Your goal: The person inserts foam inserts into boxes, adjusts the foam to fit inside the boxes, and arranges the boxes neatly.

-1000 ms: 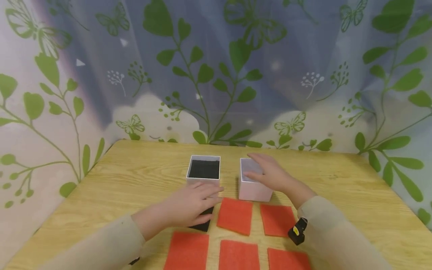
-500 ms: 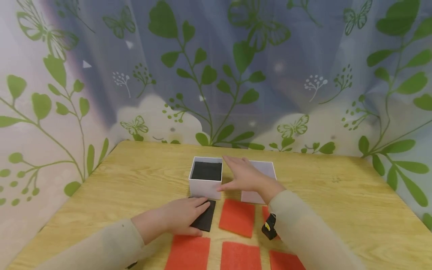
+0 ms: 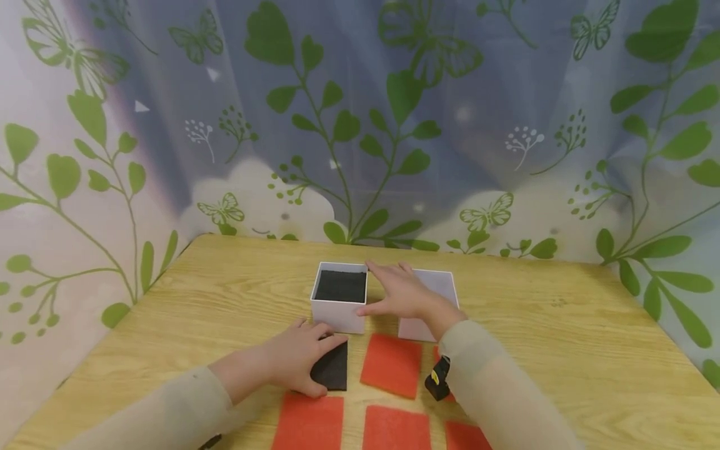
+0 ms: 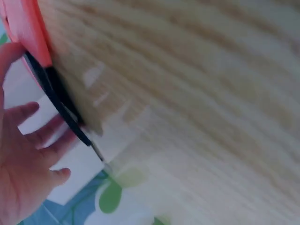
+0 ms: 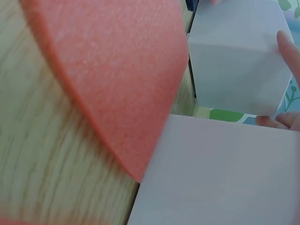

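In the head view, my left hand (image 3: pixel 292 356) holds a thin black square (image 3: pixel 333 369) by its edges. Its thumb lies at the near edge and its fingers at the far edge. The left wrist view shows this black square (image 4: pixel 61 105) edge-on between thumb and fingers. My right hand (image 3: pixel 402 294) holds the right side of an open white box (image 3: pixel 337 315), thumb at the front corner and fingers toward the back. Dark material (image 3: pixel 340 286) fills much of that box. A second open white box (image 3: pixel 416 328) stands to the right, partly hidden behind my right forearm.
Several red squares lie on the wooden table (image 3: pixel 529 312): one (image 3: pixel 392 365) in front of the boxes, others (image 3: pixel 309 422) nearer me. My right sleeve (image 3: pixel 495 381) covers part of those at right. A curtain with leaf prints (image 3: pixel 360 125) hangs behind the table.
My right hand has moved left from the right-hand box to the left box. My left hand has drawn back slightly, its fingers bending around the black square, which has turned a little.
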A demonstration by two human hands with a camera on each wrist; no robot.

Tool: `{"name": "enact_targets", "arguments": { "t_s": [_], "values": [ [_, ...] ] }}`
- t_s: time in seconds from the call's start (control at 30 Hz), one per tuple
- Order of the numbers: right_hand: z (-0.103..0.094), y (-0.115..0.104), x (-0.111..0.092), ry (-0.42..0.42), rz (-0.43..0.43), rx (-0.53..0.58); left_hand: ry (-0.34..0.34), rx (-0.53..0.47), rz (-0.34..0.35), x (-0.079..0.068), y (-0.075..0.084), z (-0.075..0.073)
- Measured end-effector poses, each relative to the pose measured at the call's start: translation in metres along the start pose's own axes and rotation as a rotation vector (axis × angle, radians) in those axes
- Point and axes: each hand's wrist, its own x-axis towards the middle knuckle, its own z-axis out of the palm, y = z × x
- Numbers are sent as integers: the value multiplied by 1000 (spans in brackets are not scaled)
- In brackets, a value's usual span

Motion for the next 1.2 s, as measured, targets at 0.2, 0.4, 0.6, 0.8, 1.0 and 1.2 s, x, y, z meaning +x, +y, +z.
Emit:
{"name": "enact_targets", "arguments": {
  "t_s": [0.2, 0.4, 0.6, 0.8, 1.0, 1.2],
  "values": [
    [-1, 2, -2, -7, 11, 31, 67, -55, 79, -3, -9, -11],
    [-2, 0, 0, -12, 14, 43, 114, -69, 126, -13, -8, -27],
    [-2, 1, -1, -18, 21, 32, 211, -80, 144, -11, -4, -48],
    [-3, 2, -2, -18, 36, 48, 305, -44, 118, 12, -17, -62],
    [0, 4, 0, 0, 13, 50, 242, -116, 31, 36, -32, -65],
    [-1, 4, 0, 12, 12, 61, 195, -148, 0, 53, -40, -67]
  ]
}}
